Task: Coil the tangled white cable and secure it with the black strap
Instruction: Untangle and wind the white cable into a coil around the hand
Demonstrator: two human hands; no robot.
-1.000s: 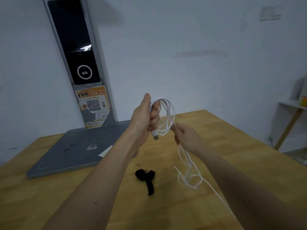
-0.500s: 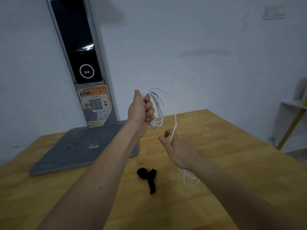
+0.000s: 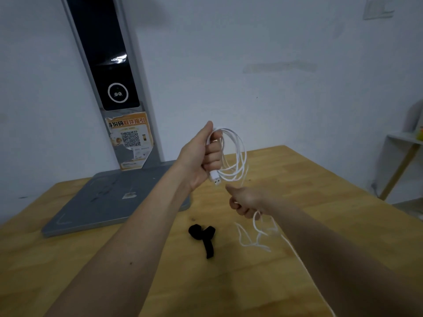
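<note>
Raised above the bench (image 3: pixel 320 184), the coiled white cable (image 3: pixel 238 154) is gripped by the left hand (image 3: pixel 203 156), its loose run is pinched in the right hand (image 3: pixel 246 201), and the black strap (image 3: pixel 204 236) lies below.

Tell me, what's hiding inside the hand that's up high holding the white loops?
The left hand grips the top of the white cable coils, and the USB plug pokes out below the fist. How the strands lie inside the curled fingers is covered.

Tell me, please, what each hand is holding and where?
The left hand grips the white cable coil's top; the right hand grips its loose run below.
</note>
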